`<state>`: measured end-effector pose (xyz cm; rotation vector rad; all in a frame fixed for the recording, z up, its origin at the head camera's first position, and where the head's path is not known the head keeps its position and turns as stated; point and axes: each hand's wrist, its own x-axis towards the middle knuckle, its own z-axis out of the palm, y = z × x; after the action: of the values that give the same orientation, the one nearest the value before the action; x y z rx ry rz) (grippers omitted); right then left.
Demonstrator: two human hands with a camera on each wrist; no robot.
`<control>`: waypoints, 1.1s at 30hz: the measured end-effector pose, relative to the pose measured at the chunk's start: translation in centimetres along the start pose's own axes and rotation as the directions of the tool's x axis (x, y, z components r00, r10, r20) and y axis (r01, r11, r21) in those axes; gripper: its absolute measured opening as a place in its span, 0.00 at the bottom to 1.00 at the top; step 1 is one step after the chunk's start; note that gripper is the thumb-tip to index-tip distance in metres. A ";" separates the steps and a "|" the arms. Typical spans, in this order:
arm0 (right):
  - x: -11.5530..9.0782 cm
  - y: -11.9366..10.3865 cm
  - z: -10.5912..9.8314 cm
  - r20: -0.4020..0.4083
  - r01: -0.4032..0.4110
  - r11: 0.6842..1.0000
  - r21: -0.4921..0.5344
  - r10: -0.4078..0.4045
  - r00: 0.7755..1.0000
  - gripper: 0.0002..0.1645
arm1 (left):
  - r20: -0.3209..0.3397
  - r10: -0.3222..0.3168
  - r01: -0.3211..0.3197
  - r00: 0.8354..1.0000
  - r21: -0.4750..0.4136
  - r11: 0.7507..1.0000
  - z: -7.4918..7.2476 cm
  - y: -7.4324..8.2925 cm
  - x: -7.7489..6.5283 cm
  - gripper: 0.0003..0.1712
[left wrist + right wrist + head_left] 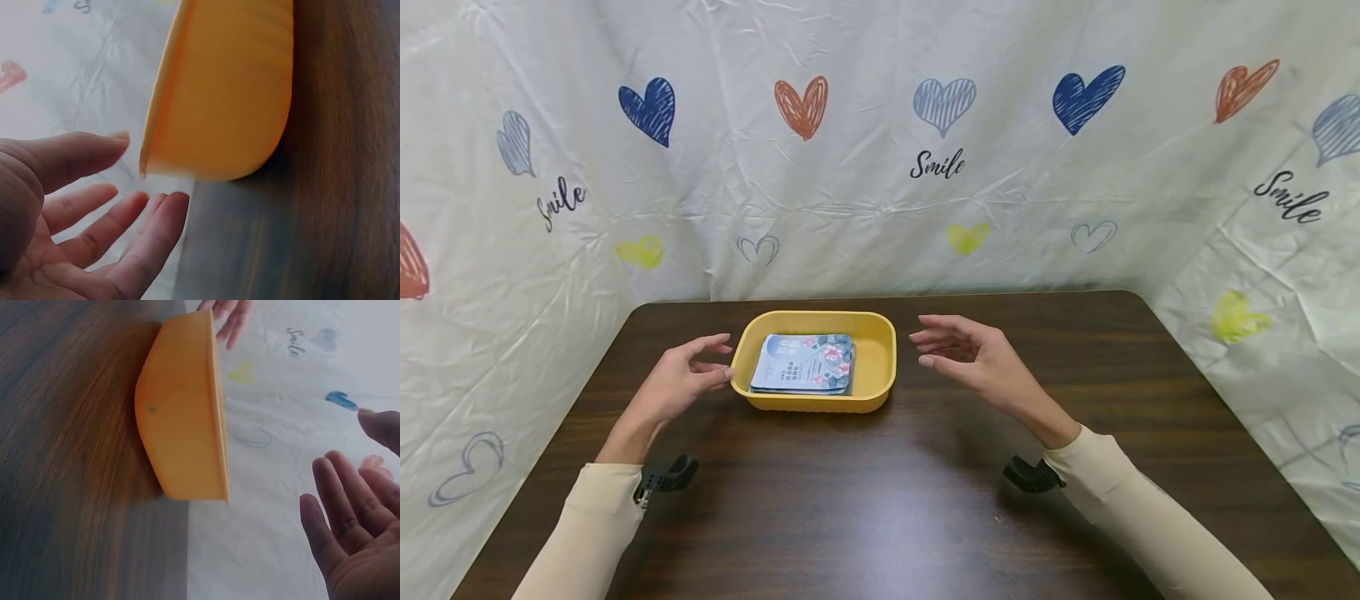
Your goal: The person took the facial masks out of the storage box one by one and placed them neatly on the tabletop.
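Observation:
A yellow plastic basket with rounded corners stands toward the back of the table, left of centre. Inside it lie flat blue packets printed with pink flowers, stacked on the left side. My left hand is at the basket's left end, fingertips right by the rim, thumb and fingers spread apart. In the left wrist view the basket's wall rises just beyond those fingertips. My right hand hovers off the basket's right end with a gap between, its fingers loosely bent around nothing.
The dark wood-grain table extends toward me in front of the basket. Behind and at both sides hangs a white cloth with hearts and "Smile" lettering. Black straps show at both wrists, below pale sleeves.

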<state>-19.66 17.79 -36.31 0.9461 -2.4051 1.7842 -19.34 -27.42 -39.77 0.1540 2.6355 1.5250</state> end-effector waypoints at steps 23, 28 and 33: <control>2.2 0.3 1.2 0.021 -0.067 0.998 0.021 0.066 0.998 0.30 | 0.126 -0.184 0.218 0.975 -0.357 0.908 0.3 -0.8 1.9 0.36; 2.7 0.5 1.3 0.024 -0.075 0.997 0.009 0.075 0.997 0.30 | 0.133 -0.194 0.230 0.972 -0.372 0.899 0.2 -0.8 1.8 0.37; 3.3 0.9 1.7 0.032 -0.075 0.997 0.012 0.075 0.997 0.31 | 0.146 -0.196 0.238 0.970 -0.389 0.890 0.2 -0.9 1.8 0.37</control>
<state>-22.24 14.94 -36.56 0.9030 -2.4829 1.8248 -21.12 -27.46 -40.74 -0.0902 2.1152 1.8768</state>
